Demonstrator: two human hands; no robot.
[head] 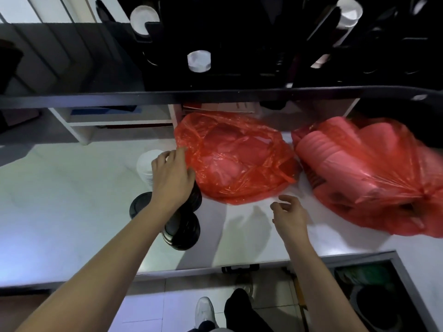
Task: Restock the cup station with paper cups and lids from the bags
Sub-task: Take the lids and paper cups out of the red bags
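Stacks of black lids (pixel 184 230) sit under the left hand (pixel 171 174), whose loose fingers touch the near red bag (pixel 236 159). Right hand (pixel 288 215) at 5 o'clock hovers relaxed, holding nothing. Second red bag (pixel 366 173) of cups lies at 3 o'clock.

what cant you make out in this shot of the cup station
- Head view: the contents of the near red bag are hidden by crinkled plastic.
- The far red bag is motion-blurred, so its print is unreadable.
- The left hand covers part of the black lid stacks.
- The dispenser rack is too dark to count its slots.
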